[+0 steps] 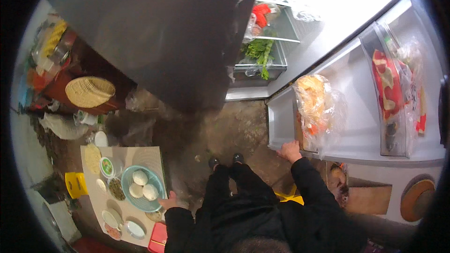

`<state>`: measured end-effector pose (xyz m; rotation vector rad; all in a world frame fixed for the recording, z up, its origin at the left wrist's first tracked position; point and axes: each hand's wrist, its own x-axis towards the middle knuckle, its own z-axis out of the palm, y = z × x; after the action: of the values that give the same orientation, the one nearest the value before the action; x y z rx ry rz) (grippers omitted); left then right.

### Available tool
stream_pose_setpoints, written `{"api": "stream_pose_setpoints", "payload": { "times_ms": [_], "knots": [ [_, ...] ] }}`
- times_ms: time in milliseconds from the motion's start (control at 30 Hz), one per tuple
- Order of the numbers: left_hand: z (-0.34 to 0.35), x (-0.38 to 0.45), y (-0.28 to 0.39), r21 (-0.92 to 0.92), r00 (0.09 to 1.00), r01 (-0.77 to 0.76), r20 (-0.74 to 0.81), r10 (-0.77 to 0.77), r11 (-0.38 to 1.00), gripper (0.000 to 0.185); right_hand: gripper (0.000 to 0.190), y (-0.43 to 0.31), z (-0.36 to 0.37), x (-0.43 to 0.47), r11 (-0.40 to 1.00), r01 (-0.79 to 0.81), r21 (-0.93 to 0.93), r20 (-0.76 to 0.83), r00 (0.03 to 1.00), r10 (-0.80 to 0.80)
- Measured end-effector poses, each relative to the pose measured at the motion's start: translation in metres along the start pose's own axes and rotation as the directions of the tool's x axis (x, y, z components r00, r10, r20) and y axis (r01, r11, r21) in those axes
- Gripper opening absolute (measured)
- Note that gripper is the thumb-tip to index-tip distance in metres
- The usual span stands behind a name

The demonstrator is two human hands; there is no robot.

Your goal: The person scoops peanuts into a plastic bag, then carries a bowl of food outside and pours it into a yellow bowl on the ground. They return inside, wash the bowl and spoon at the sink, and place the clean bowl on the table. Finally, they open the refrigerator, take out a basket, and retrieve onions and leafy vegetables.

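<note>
My left hand [169,201] is at the lower right rim of a blue plastic basket [127,202] on a table [149,154]. Its thumb points up, apart from the fingers; I cannot tell whether they grip the rim. Three round white balls [150,192], perhaps dough or buns, lie in the basket. On the other side, my right hand [290,151] is by the bottom corner of the open refrigerator door [355,112]. A bag of yellowish food [311,93] in clear plastic sits in the door shelf just above that hand. Its grip is unclear.
Refrigerator shelves hold leafy greens [260,54] and a red bag [261,14]. A large dark panel [168,35] fills the upper middle. On the table stand a plastic tub [107,167], a bowl [111,218] and a red container [158,237]. A woven basket [90,92] sits further left.
</note>
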<state>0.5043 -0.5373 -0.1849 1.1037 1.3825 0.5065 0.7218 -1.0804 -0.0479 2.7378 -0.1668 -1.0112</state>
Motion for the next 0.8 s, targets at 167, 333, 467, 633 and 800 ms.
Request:
{"api": "stream_pose_setpoints", "payload": {
  "times_ms": [167,333,467,633,800],
  "knots": [
    [0.069,-0.024,0.008,-0.202,0.853,0.518,0.194,-0.484,0.831,0.078,0.055,0.014,0.021,0.017,0.996,-0.065,0.063,-0.035,0.997,0.068],
    [0.14,-0.043,0.025,-0.145,0.775,0.618,0.276,-0.568,0.773,0.07,0.057,0.041,0.029,0.019,0.976,-0.025,0.216,-0.119,0.992,0.052],
    [0.18,-0.052,0.025,0.03,0.779,0.536,0.369,-0.508,0.844,0.06,0.052,0.061,0.044,0.033,0.953,-0.09,0.288,-0.06,0.992,0.112],
    [0.223,-0.074,0.009,0.289,0.733,0.455,0.415,-0.539,0.842,0.04,0.046,0.082,0.042,0.058,0.907,-0.144,0.395,0.068,0.989,0.128],
    [0.298,-0.141,-0.01,0.503,0.681,0.315,0.471,-0.561,0.805,0.022,0.039,0.096,0.025,0.07,0.814,-0.183,0.551,0.043,0.98,0.192]
  ]
}}
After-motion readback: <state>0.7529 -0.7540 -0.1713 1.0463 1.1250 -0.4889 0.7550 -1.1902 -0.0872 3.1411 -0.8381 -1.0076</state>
